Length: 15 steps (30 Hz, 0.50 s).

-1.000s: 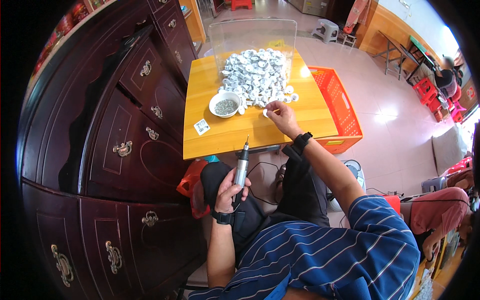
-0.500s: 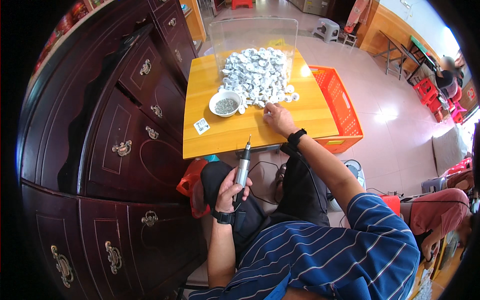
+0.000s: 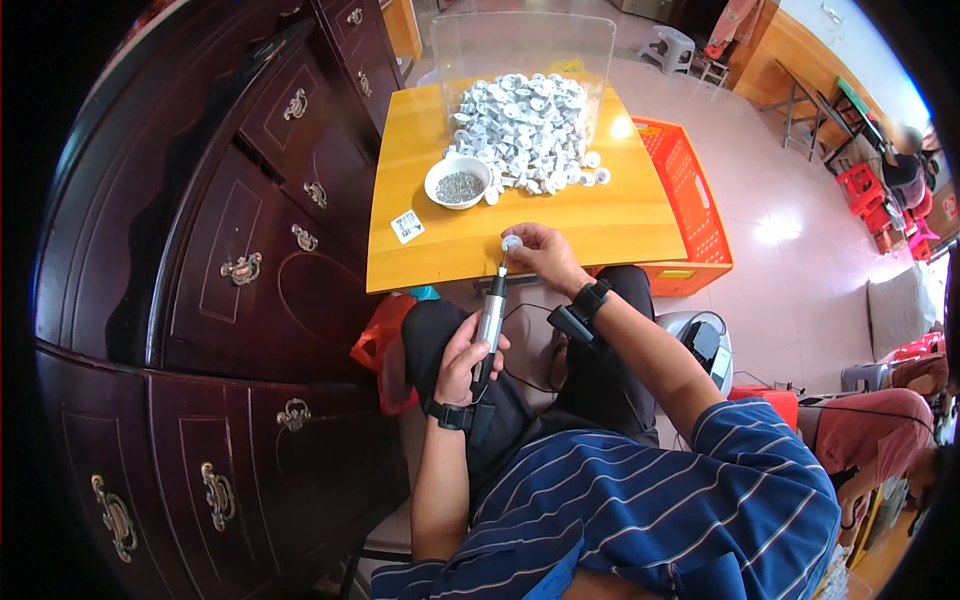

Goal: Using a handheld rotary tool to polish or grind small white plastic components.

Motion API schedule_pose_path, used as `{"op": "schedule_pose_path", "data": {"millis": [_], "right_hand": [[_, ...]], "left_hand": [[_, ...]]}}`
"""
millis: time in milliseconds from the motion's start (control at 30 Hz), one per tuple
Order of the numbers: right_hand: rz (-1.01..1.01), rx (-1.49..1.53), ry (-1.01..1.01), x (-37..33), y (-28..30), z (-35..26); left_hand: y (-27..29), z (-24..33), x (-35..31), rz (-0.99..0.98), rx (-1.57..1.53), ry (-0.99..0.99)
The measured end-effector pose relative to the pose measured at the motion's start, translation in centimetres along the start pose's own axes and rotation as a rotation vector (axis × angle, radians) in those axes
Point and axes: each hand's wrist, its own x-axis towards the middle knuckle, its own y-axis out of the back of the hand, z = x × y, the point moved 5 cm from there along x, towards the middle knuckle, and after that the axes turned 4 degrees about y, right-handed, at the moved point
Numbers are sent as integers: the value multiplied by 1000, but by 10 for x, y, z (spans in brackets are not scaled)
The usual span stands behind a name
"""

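Observation:
My left hand [image 3: 466,352] grips a slim silver power screwdriver [image 3: 491,318], held upright over my lap with its tip pointing up at the table's near edge. My right hand [image 3: 541,255] pinches a small round white part [image 3: 511,242] right at that tip, at the front edge of the yellow wooden table [image 3: 450,245]. A heap of the same white round parts [image 3: 528,130] lies at the table's far side. To the left of the heap stands a white bowl of small dark screws [image 3: 458,185].
A small printed card [image 3: 407,226] lies on the table's left. A clear plastic box [image 3: 520,45] stands behind the heap. An orange crate [image 3: 690,190] sits right of the table, a dark wooden cabinet [image 3: 250,250] to the left. Stools and furniture stand far right.
My right hand drew back from the heap to the table's near edge with a white part. The screwdriver in my left hand rose slightly to meet it.

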Motion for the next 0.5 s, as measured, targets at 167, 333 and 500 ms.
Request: {"op": "schedule_pose_path", "data": {"millis": [167,333,500], "right_hand": [[63,-29,-6,-4,-1,2],[64,-51,0,-3,-1,4],[49,-24,32,-2,-1,7]], "left_hand": [[0,-2,2,24,15,5],[1,-3,4,32,36,7],[1,-4,3,57,41,21]]}}
